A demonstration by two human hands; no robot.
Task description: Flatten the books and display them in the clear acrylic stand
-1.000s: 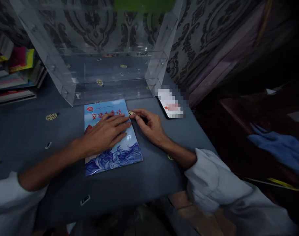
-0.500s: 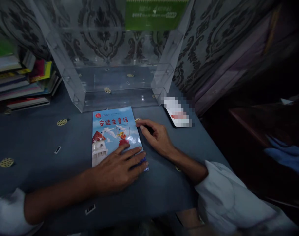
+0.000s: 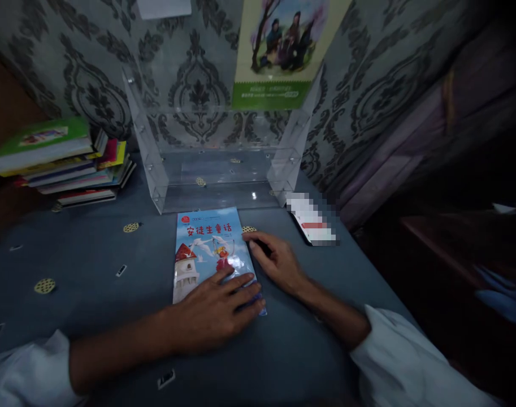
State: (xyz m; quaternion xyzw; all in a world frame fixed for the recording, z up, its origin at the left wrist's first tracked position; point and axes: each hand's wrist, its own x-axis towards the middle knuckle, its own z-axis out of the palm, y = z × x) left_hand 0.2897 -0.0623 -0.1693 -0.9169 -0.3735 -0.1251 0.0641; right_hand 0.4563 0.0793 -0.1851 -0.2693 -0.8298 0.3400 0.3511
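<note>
A blue picture book with red characters and a red-roofed house on its cover lies flat on the dark table. My left hand rests palm down over the book's lower part, fingers spread towards its right edge. At the book's upper right edge is my right hand, its thumb and index finger near each other beside the cover. Its other fingers are curled under and partly hidden, so whether it grips the edge does not show.
Behind the book stands a clear acrylic rack with a green-edged picture book high on it. A book stack is at the left. Right of the rack lies a phone, partly blurred out. The table's right edge runs diagonally.
The view has tilted up and shifted left, so more of the rack and the book stack shows. Both hands keep their places at the blue book.
</note>
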